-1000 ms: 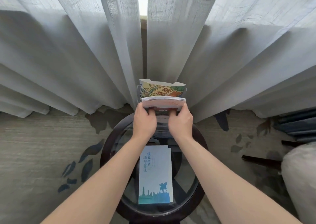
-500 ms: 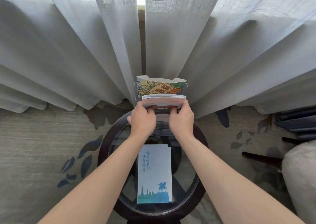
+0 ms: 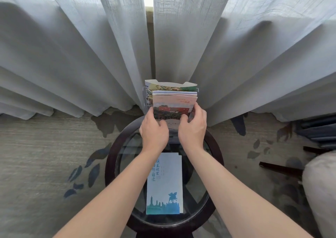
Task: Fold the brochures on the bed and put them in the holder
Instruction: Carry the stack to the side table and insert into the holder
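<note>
While both my hands grip folded brochures (image 3: 173,104) — left hand (image 3: 154,131), right hand (image 3: 193,128) — stack stands in holder (image 3: 146,97) on table (image 3: 109,165); fingers (image 3: 197,108) curled round edges.

holder (image 3: 145,99) stands at far edge of round table (image 3: 111,158), curtains (image 3: 72,56) behind it | stack of brochures (image 3: 173,104) in front part of holder, another brochure (image 3: 171,87) behind it | left hand (image 3: 154,132) and right hand (image 3: 193,128) at lower corners of stack | one brochure (image 3: 166,183) lies flat on table, nearer, between forearms

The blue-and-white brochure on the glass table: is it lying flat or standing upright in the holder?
Lying flat. The blue-and-white brochure rests cover-up on the round glass table, outside the holder.
</note>
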A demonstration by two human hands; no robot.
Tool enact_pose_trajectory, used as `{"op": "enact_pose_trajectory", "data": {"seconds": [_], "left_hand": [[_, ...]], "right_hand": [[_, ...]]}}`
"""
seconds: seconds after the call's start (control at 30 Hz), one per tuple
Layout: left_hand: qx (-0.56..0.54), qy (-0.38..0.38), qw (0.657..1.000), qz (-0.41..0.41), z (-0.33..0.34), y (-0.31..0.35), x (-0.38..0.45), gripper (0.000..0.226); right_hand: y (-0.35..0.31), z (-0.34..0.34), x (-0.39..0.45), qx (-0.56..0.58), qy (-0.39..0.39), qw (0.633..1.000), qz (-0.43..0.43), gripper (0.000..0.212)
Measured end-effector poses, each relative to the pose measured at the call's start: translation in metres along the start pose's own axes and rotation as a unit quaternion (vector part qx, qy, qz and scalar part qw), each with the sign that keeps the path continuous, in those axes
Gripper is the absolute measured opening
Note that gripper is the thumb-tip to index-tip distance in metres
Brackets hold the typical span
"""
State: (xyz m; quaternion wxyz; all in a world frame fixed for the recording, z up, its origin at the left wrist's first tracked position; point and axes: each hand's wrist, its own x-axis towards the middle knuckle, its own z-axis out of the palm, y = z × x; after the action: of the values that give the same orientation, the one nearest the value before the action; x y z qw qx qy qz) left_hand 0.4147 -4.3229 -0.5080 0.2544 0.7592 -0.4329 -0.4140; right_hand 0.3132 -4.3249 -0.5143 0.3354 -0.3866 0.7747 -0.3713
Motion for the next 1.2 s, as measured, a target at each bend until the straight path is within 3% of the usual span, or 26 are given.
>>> {"op": "enact_pose_trajectory", "data": {"seconds": [0.23,0.73,0.9,1.07,1.2], "left_hand": [[0.001,-0.009,1.000,-0.012,0.000,0.004,0.000,0.059],[0.038,-0.018,0.999,0.021,0.001,0.005,0.003,0.048],[0.051,-0.003,0.999,0.011,0.003,-0.003,0.004,0.049],[0.058,0.036,0.998,0.007,0.007,-0.023,-0.007,0.057],[0.058,0.082,0.995,-0.001,0.009,-0.047,-0.019,0.053]], "right_hand": [[-0.007,0.002,0.001,0.028,0.007,0.999,0.022,0.053],[-0.003,-0.003,0.014,-0.008,-0.020,1.000,0.016,0.045],[0.003,-0.007,0.009,0.004,-0.006,1.000,0.025,0.051],[0.032,-0.019,-0.010,-0.014,0.000,0.999,0.049,0.035],[0.072,-0.025,-0.030,-0.077,-0.046,0.991,0.099,0.029]]}}
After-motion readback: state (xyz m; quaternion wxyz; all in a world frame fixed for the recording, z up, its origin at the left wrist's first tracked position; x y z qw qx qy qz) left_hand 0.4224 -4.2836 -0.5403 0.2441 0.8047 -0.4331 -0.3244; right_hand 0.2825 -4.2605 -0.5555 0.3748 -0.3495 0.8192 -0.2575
